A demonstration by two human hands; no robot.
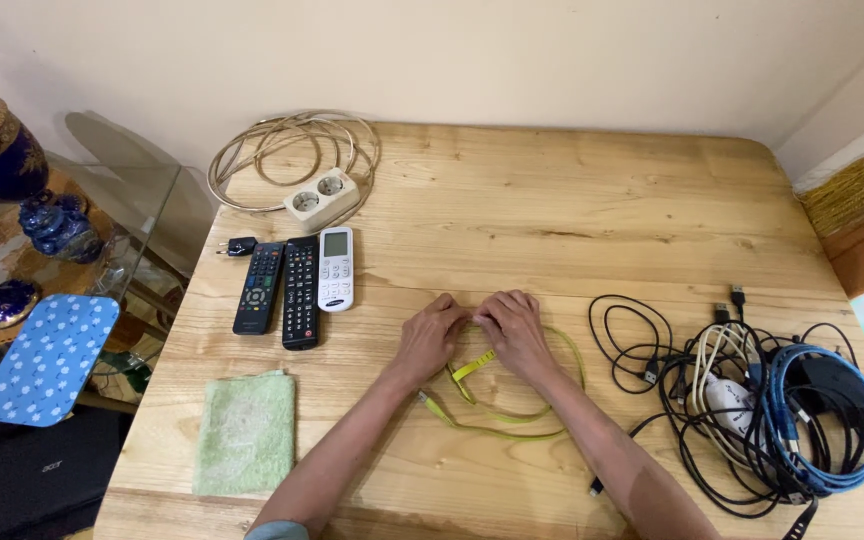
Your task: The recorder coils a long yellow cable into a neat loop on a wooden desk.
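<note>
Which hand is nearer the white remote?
Left. The left hand sits just right of the white remote; the right hand is farther right, beyond the left, on the yellow-green cable.

Two bare forearms enter from the lower edge of the frame and end in the left hand [429, 340] and the right hand [514, 332], both near the centre. Neither hand wears a glove, ring, watch or bracelet. The forearms are uncovered from wrist to elbow. At the bottom edge, left of centre, a small piece of pale blue-grey sleeve [277, 531] shows at the left elbow. The right arm leaves the frame with no clothing visible.
</note>
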